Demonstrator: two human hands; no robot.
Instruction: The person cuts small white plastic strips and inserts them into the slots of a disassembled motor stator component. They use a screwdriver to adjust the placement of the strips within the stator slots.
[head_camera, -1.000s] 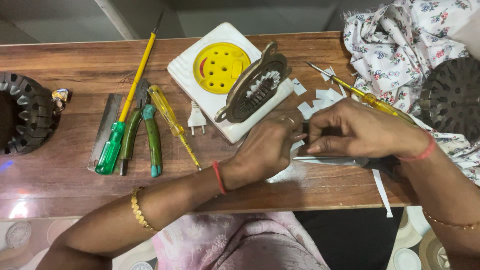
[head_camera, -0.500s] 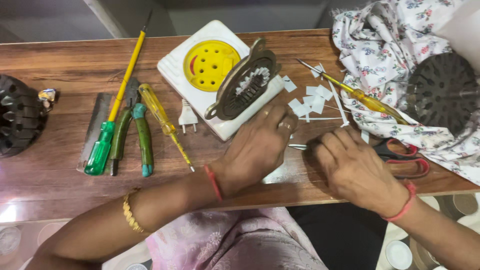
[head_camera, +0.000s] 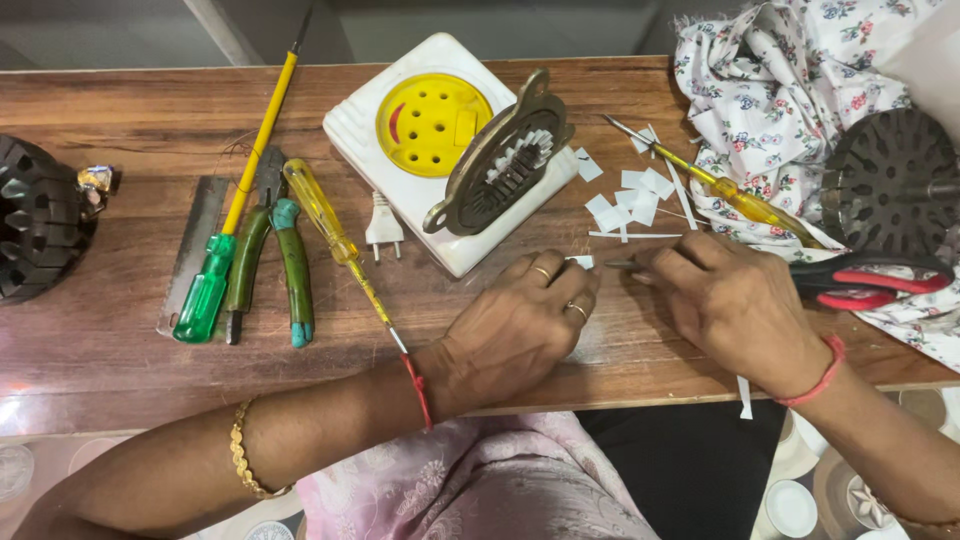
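My left hand (head_camera: 515, 335) lies on the wooden table (head_camera: 120, 370) and pinches a small white paper piece (head_camera: 580, 262) at its fingertips. My right hand (head_camera: 735, 305) is closed over the blades of red-handled scissors (head_camera: 875, 283). Their metal tip (head_camera: 620, 265) sticks out of the fingers and points at the paper piece, almost touching it. Several more cut white paper bits (head_camera: 632, 195) lie just beyond both hands.
A white board with a yellow disc (head_camera: 425, 125) carries a metal motor part (head_camera: 500, 160). To the left lie a green-handled screwdriver (head_camera: 215, 280), pliers (head_camera: 270, 250), a yellow screwdriver (head_camera: 330, 225), a metal ruler (head_camera: 190, 250) and a small plug (head_camera: 383, 228). Floral cloth (head_camera: 790, 90) with a dark round part (head_camera: 890, 180) sits right.
My right hand has pulled back to the right, so the red scissor handles now show beside it. My left hand has stayed in place on the table edge.
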